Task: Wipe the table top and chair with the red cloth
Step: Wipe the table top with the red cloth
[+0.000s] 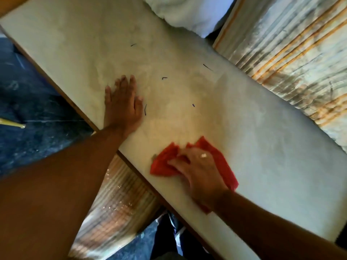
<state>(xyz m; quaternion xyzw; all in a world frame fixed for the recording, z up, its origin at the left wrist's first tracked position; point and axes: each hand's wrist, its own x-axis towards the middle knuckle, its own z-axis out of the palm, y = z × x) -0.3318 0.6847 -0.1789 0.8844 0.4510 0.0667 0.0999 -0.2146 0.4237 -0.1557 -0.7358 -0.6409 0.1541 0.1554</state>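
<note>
A pale, dusty table top runs diagonally from upper left to lower right. My right hand presses a crumpled red cloth flat on it near the table's front edge, fingers gripping the folds. My left hand lies flat on the table to the upper left of the cloth, palm down, fingers spread, holding nothing. Small dark pen-like marks dot the surface between and beyond the hands. No chair is clearly visible.
A corrugated metal sheet borders the table's far side. A white bundle of fabric sits at the top. Below the front edge are another ribbed panel and a dark blue speckled floor.
</note>
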